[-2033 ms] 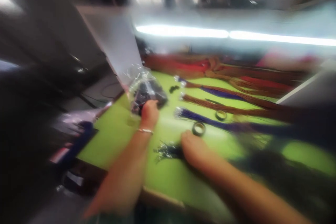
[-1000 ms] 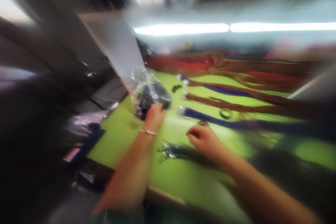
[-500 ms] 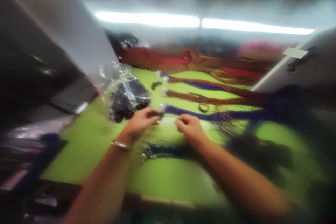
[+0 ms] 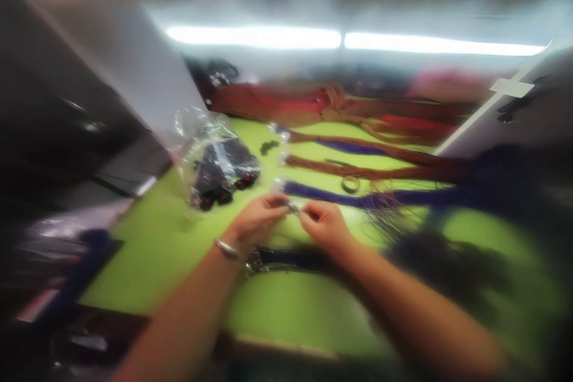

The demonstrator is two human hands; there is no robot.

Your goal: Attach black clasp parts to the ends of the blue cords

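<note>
My left hand, a bangle at its wrist, pinches a small dark piece that looks like a connector. Its far end meets the fingertips of my right hand, which are pressed together. Whatever those fingers grip is too small and blurred to make out. Just beyond both hands lies a bundle of blue wires with pale ends at the left. Below them, nearer to me, is a bundle of dark wires with shiny metallic tips, partly behind my left wrist.
A clear plastic bag of black parts lies at left on the green table. Brown wire bundles, a tape roll and small black pieces lie farther back. Red and brown wires line the rear, with side panels either side.
My left hand has moved right with the small dark connector, bringing it to my right fingertips. My right hand has hardly moved. The whole view has shifted slightly.
</note>
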